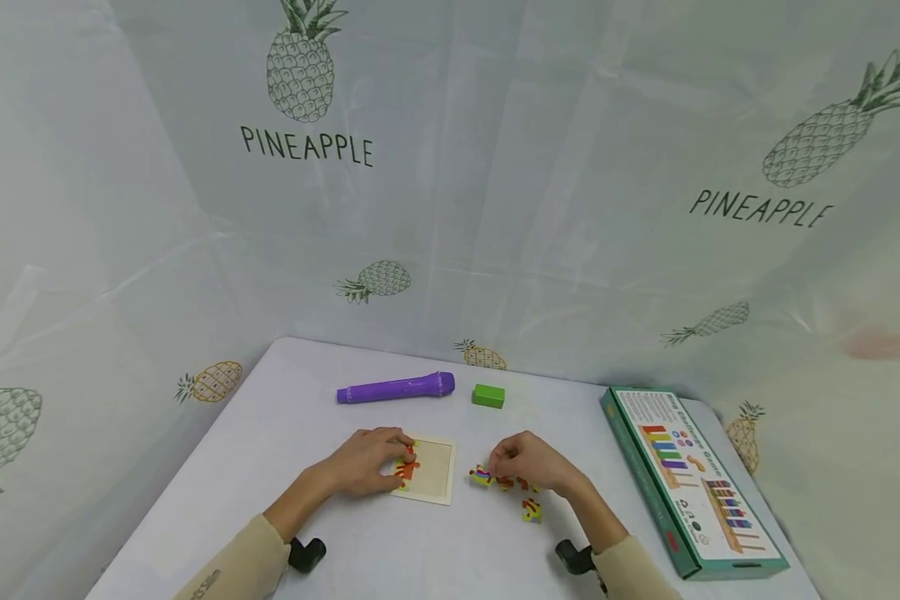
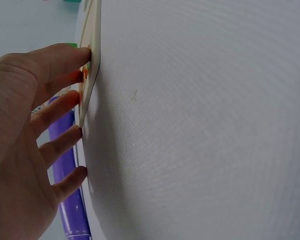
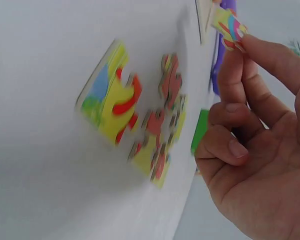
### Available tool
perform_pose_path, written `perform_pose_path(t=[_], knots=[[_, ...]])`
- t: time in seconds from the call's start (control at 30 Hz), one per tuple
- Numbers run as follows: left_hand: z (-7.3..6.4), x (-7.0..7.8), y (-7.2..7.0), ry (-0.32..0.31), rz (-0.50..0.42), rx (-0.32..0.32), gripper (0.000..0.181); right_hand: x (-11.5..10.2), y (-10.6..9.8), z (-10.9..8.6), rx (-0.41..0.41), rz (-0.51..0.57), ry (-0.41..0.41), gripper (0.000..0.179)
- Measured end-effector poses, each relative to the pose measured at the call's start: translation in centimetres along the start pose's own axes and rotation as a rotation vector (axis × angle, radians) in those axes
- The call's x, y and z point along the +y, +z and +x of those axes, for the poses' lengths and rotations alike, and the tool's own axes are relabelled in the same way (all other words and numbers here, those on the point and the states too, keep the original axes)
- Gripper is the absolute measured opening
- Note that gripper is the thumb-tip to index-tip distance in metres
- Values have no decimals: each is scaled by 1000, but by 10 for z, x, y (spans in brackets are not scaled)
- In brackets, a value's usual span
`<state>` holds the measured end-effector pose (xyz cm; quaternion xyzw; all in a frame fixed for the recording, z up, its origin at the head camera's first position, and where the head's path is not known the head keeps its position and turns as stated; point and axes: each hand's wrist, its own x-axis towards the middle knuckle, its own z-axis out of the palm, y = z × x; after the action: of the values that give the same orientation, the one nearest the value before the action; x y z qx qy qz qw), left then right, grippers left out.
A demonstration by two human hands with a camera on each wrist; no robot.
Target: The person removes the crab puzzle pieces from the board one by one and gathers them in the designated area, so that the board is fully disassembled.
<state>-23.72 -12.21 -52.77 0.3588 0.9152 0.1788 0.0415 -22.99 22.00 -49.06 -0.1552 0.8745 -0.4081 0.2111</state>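
Our right grip [image 1: 536,460] pinches one small puzzle piece [image 3: 230,25] between thumb and fingertips, with the two outer fingers curled in towards the palm. That piece is raised off the bench [image 1: 420,550], between the shallow tray [image 1: 437,471] on its left and the loose pieces [image 1: 531,510] on its right. Our left grip [image 1: 365,462] is fairly wide, its fingers spread and their tips along the left side of the tray, where a few red-and-yellow pieces [image 1: 407,473] lie; the right part of the tray is bare.

We judge the held piece to be very light and stiff, probably thin wood or board, so it needs only a gentle pinch. Its printed face looks smooth and may slide under a dry fingertip, so we do better holding it by two opposite edges than by the flat faces. The narrow knobs look like the weakest parts and could chip if squeezed or twisted; we would take the broad body instead. The tray seems light as well and could skid on the bench, so its outer rim is the sensible place to steady it.
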Motion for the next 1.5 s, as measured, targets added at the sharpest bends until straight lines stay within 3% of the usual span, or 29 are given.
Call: perform_pose_path(t=[0.23,0.43,0.7,0.93,1.5], knots=[[-1,0,-1,-1,-10,0,32,8,-7,-11,-46,-15,45,13],[-1,0,-1,0,-12,-1,32,14,-7,-15,-96,-32,20,10],[-1,0,-2,-6,-11,4,31,18,-7,-15,-115,-85,-14,9],[0,1,-1,28,0,27,30,21,-8,-15,-132,-109,-2,12],[0,-1,1,13,6,24,30,23,-7,-11,-160,-128,-4,10]])
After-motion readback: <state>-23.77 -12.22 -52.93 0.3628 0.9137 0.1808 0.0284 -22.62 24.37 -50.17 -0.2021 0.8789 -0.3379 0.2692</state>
